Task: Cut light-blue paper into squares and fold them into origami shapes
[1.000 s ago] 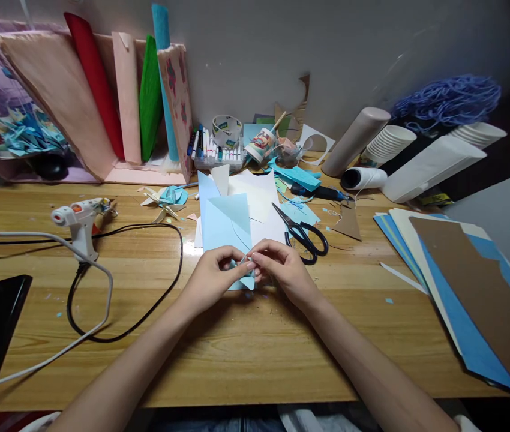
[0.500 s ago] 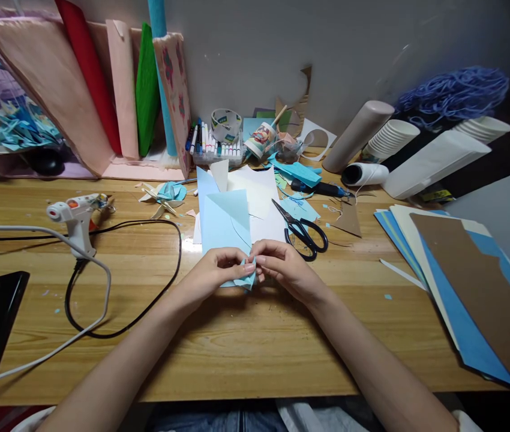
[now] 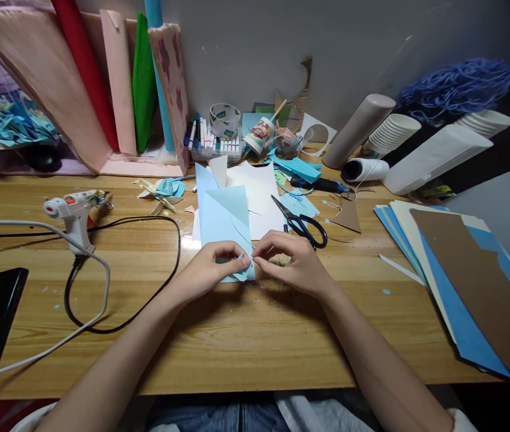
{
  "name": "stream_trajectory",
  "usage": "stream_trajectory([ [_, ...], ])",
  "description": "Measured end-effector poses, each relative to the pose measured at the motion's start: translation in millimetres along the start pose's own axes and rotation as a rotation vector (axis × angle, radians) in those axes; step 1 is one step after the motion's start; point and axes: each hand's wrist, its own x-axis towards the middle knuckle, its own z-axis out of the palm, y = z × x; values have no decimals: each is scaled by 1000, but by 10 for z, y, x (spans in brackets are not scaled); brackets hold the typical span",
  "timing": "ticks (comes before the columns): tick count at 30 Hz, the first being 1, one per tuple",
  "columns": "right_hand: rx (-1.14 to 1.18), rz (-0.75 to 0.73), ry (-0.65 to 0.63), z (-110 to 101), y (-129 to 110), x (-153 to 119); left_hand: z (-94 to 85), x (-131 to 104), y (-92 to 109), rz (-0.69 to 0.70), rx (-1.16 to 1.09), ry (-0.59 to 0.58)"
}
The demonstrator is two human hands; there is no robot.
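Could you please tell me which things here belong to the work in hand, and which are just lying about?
In the work:
small folded blue paper, in the left hand's grip
right hand, fingertips at its edge

Apparently just lying about:
scissors
glue gun
blue yarn
stacked paper cups
light-blue sheet, though it lies close by

Right hand (image 3: 291, 261) has shifted toward the scissors (image 3: 299, 223).

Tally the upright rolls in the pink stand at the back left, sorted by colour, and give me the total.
Red roll: 1
Pink roll: 1
Green roll: 1
Blue roll: 1
Total: 4
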Motion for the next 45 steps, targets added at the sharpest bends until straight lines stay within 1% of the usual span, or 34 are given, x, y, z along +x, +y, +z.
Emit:
stream_trajectory([
  [4, -134, -148, 80, 30, 37, -3, 4, 12, -31, 55, 72, 71],
  [8, -212, -226, 149, 58, 49, -9, 7, 13, -34, 122, 149, 136],
  [11, -218, -208, 167, 63, 44, -11, 5, 11, -24, 172, 204, 173],
  [16, -187, -153, 124, 37, 27, -9, 14, 6, -9, 190, 247, 205],
  [26, -237, -226, 96, 34, 37, -25, 35, -26, 8, 195, 285, 197],
  [28, -252, -250, 89, 46, 42, -29, 31, -25, 13, 198, 293, 189],
  [31, -260, -276, 113, 63, 38, -36, 24, -20, 18, 194, 257, 153],
  [34, -225, -269, 155, 76, 23, -42, 18, -20, 17, 195, 185, 110],
  [37, -179, -255, 175, 80, 10, -42, 16, -25, 16, 208, 157, 95],
  [40, -164, -242, 169, 77, 13, -39, 16, -27, 24, 260, 231, 130],
  [45, -176, -215, 169, 88, 36, -44, 14, -32, 33, 429, 495, 263],
])
